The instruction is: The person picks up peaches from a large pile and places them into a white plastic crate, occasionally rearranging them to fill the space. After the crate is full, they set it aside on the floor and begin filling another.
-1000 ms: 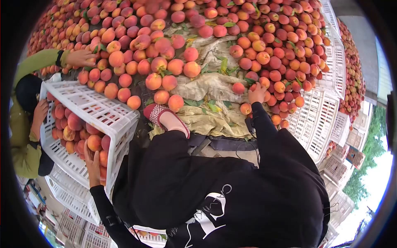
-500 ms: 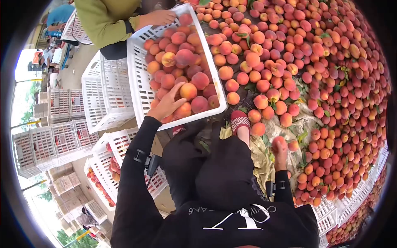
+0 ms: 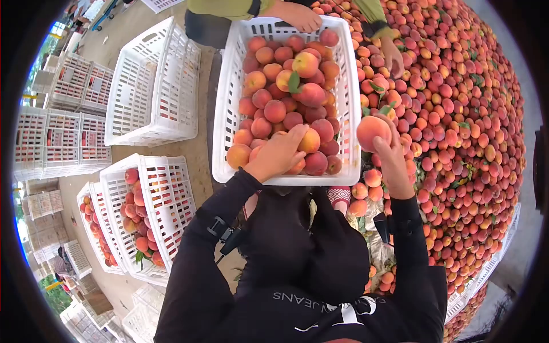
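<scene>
A white plastic crate [image 3: 224, 97] full of peaches stands in front of me. My left hand [image 3: 278, 154] rests on the peaches at the crate's near edge, fingers spread over them. My right hand [image 3: 390, 153] holds one peach [image 3: 373, 131] up just beyond the crate's right wall. To the right spreads a large heap of peaches [image 3: 457, 126]. At the crate's far rim, another person in a green sleeve has one hand [image 3: 297, 16] on the crate and the other hand [image 3: 393, 56] on the heap.
An empty white crate [image 3: 150, 86] stands left of the full one. Nearer me on the left are two partly filled crates [image 3: 150, 211]. Stacks of empty crates [image 3: 57, 131] line the far left. My red patterned shoe [image 3: 339, 195] sits below the crate.
The view swung left from the heap to the crate. My right hand picked a peach off the heap and lifted it beside the crate. My left hand stays on the crate's peaches.
</scene>
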Demonstrator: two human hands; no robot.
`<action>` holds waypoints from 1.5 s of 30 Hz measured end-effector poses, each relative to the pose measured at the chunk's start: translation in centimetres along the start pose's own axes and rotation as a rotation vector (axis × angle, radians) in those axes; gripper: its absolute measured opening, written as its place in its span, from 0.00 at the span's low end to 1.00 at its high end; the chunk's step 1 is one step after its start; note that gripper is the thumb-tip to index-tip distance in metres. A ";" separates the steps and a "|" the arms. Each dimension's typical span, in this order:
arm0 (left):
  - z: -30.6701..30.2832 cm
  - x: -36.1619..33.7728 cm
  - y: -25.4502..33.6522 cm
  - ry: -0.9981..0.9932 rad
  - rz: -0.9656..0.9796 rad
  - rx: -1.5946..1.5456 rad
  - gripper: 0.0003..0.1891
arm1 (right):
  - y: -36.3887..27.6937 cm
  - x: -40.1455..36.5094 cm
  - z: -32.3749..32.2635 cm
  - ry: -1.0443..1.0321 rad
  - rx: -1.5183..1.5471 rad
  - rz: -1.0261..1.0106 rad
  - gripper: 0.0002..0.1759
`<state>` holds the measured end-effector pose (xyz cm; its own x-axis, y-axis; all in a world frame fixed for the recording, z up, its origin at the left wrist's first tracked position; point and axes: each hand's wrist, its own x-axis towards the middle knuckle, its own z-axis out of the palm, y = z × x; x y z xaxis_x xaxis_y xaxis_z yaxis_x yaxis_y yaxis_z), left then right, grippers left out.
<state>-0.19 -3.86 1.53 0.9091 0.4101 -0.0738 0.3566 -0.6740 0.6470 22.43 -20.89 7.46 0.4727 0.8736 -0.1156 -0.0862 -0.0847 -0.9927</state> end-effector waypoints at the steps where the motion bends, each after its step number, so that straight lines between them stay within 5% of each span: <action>1: 0.9 0.0 -0.9 0.050 0.041 0.018 0.32 | -2.4 1.4 2.7 -0.081 -0.005 0.067 0.33; 7: 2.6 -0.2 -2.1 0.173 0.190 0.100 0.35 | -1.0 10.8 13.8 -0.423 -0.444 0.056 0.38; 11: 3.3 -0.2 -2.7 0.274 0.222 0.064 0.38 | -0.8 13.1 12.8 -0.413 -0.200 0.235 0.29; 13: 2.3 -0.2 -2.2 0.227 0.182 0.104 0.38 | 0.4 12.4 8.9 -0.428 -0.889 -0.038 0.26; 14: 1.4 -0.3 -1.9 0.153 0.183 0.066 0.38 | 1.5 11.9 7.1 -0.540 -1.184 -0.018 0.27; 15: 1.9 -0.2 -2.2 0.152 0.198 0.049 0.38 | 1.8 11.1 6.8 -0.636 -1.299 0.099 0.31; 21: 2.4 -0.1 -2.5 0.126 0.110 0.019 0.38 | 6.4 9.9 7.2 -0.635 -1.654 -0.184 0.36; 22: 2.5 0.0 -2.5 0.109 0.105 0.026 0.38 | 5.9 9.9 7.3 -0.633 -1.704 -0.105 0.38; 27: 3.2 -0.1 -3.1 0.211 0.174 0.006 0.38 | 3.8 6.4 5.4 -0.762 -1.637 -0.026 0.41; 29: 3.1 0.1 -2.9 0.256 0.227 0.026 0.38 | 4.9 5.4 4.4 -0.642 -1.615 -0.293 0.43; 34: 1.1 0.7 -1.2 -0.083 0.056 0.201 0.36 | 6.4 4.6 5.1 -0.541 -1.740 -0.419 0.50; 37: 1.8 1.6 -2.0 -0.007 0.146 0.165 0.35 | 5.4 4.9 4.4 -0.596 -1.641 -0.410 0.51; 40: 4.0 2.3 -2.1 0.153 0.306 0.201 0.33 | 5.1 4.8 4.1 -0.564 -1.614 -0.491 0.51; 45: 3.6 3.0 -1.2 0.011 0.323 0.240 0.32 | 3.7 4.0 4.6 -0.505 -1.610 -0.470 0.42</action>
<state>2.84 -4.00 -2.20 0.9808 0.1591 0.1129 0.0943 -0.8932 0.4397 20.02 -15.50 3.44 -0.1218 0.9850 -0.1222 0.9926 0.1210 -0.0145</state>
